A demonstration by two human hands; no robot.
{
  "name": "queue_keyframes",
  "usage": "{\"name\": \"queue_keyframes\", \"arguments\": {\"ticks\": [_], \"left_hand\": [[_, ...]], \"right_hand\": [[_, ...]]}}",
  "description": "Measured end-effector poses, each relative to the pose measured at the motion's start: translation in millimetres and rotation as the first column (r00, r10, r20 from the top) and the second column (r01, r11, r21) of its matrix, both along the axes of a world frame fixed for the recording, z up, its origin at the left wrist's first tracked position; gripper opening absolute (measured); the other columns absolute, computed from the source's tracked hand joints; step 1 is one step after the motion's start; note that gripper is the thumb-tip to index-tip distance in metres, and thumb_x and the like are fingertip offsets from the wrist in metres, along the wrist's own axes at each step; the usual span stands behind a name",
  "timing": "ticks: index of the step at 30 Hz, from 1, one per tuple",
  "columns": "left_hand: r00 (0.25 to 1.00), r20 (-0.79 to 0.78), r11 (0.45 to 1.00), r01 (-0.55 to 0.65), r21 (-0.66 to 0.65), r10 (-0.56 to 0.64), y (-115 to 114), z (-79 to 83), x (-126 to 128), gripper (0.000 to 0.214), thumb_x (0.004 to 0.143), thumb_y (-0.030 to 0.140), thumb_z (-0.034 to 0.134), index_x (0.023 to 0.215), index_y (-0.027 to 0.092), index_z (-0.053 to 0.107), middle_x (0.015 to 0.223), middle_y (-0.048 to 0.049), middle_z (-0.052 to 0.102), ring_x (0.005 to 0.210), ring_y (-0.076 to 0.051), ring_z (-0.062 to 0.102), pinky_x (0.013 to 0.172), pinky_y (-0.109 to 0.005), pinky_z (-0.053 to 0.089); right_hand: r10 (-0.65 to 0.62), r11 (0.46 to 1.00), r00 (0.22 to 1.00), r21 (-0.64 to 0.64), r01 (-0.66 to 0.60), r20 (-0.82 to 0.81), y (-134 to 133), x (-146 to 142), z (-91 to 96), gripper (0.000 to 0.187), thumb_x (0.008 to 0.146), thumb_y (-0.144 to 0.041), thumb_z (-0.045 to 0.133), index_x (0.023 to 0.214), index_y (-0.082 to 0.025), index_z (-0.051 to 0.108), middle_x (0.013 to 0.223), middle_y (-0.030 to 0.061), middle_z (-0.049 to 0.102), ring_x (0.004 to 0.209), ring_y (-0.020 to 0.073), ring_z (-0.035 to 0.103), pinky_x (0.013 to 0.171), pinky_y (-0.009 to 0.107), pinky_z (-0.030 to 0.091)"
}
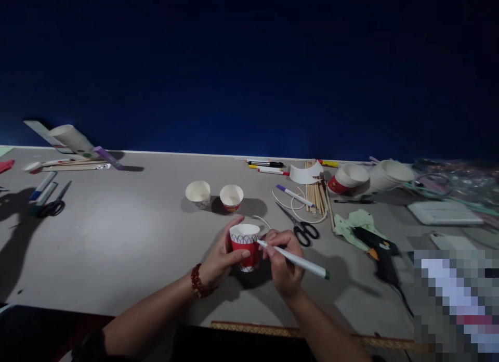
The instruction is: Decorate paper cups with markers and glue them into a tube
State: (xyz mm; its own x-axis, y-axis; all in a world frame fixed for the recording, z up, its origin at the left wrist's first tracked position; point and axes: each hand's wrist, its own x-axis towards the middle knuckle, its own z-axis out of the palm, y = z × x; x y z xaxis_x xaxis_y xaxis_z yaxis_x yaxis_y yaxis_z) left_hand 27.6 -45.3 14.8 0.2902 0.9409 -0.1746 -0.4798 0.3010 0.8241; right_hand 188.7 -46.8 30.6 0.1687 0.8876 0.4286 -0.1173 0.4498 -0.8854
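Scallops ring the paper cup [245,245] clasped in your left hand [222,258]; your right hand [283,266] pinches the marker [300,261]; red band unmarked.

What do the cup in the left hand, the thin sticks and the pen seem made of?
The cup, held in the left hand, looks like matte paper: thin white rim, printed red wall. The sticks look like bare pale wood. The pen in the right hand seems smooth white plastic with a green end.
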Motion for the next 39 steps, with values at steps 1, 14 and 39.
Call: {"name": "queue_keyframes", "arguments": {"ticks": [1,14,39], "left_hand": [[1.0,-0.02,1.0,0.003,0.011,-0.003,-0.2,-0.2,-0.1,0.095,0.071,0.037,0.097,0.154,0.025,0.051,0.127,-0.0097,0.07,0.114,-0.028,0.066,0.102,-0.04,0.052],[0.985,-0.173,0.996,0.028,0.089,-0.012,-0.5,-0.8,-2.3,0.098,0.073,0.04,0.095,0.157,0.027,0.046,0.124,-0.0082,0.068,0.111,-0.027,0.064,0.102,-0.04,0.051],[0.986,-0.168,0.996,0.023,0.085,-0.009,0.0,-1.5,-1.1,0.097,0.075,0.039,0.094,0.157,0.027,0.045,0.125,-0.0085,0.068,0.109,-0.026,0.065,0.102,-0.039,0.052]], "right_hand": [[0.003,1.0,1.0,-0.001,-0.003,0.02,-0.4,0.5,-0.5,0.009,0.095,-0.021,0.06,0.086,-0.025,0.058,0.066,-0.0029,0.056,0.063,0.0186,0.056,0.061,0.033,0.049],[0.001,0.999,0.989,0.052,-0.009,0.147,-2.2,2.4,-4.0,0.008,0.094,-0.018,0.062,0.092,-0.026,0.063,0.074,-0.0005,0.062,0.072,0.0208,0.063,0.066,0.034,0.051],[-0.017,0.998,0.986,0.059,0.007,0.168,0.2,3.5,-6.9,0.009,0.094,-0.018,0.06,0.087,-0.025,0.061,0.069,-0.0018,0.057,0.068,0.0206,0.062,0.063,0.034,0.051]]}}
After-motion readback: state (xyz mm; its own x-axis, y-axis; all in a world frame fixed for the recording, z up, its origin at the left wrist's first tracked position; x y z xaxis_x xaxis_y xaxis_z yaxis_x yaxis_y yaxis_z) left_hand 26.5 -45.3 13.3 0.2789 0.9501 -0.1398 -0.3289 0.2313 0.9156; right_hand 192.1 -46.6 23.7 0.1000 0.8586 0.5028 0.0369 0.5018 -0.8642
